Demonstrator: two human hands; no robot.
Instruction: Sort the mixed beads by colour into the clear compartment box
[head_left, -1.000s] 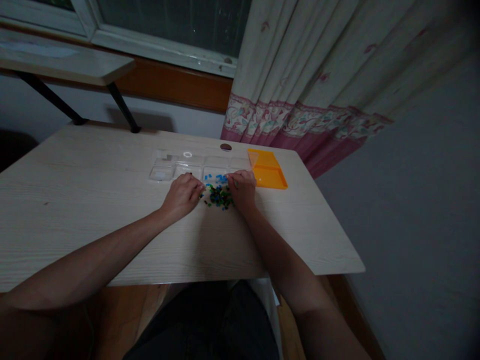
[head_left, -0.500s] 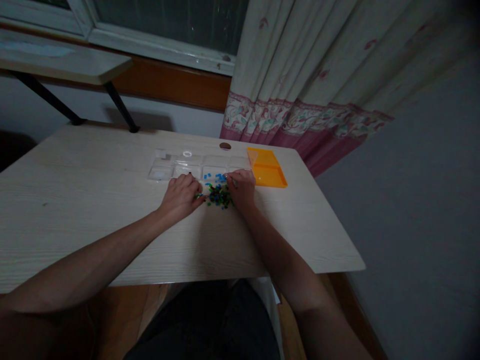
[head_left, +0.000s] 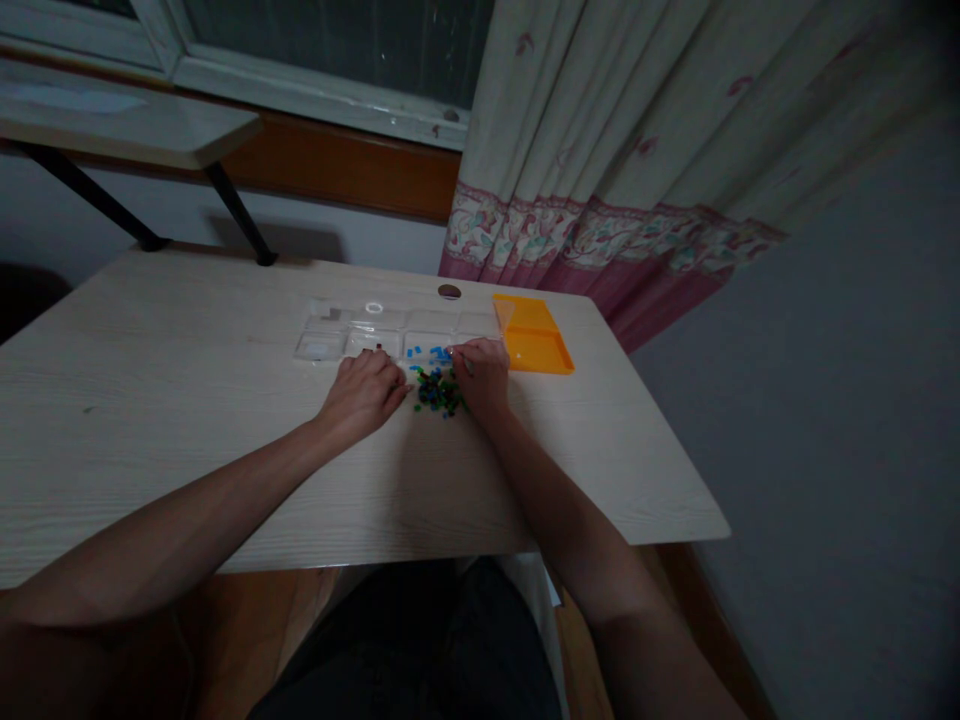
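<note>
A small pile of blue, green and dark beads (head_left: pixel 437 389) lies on the pale wooden table (head_left: pixel 187 400). My left hand (head_left: pixel 365 388) rests at the pile's left edge, fingers curled and pinched together; what they hold is too small to make out. My right hand (head_left: pixel 482 372) sits at the pile's right edge with its fingers curled at the beads. Just behind both hands is a clear compartment tray (head_left: pixel 352 332); one compartment holds several blue beads (head_left: pixel 424 351).
An orange plastic lid (head_left: pixel 532 347) lies to the right of the clear tray. A round cable hole (head_left: pixel 449 291) is in the table near the back edge. Behind are a patterned curtain (head_left: pixel 600 150), a window and a second small table (head_left: pixel 112 120).
My left hand has shifted a little at the pile's left edge and its fingers have closed tighter. My right hand has barely moved.
</note>
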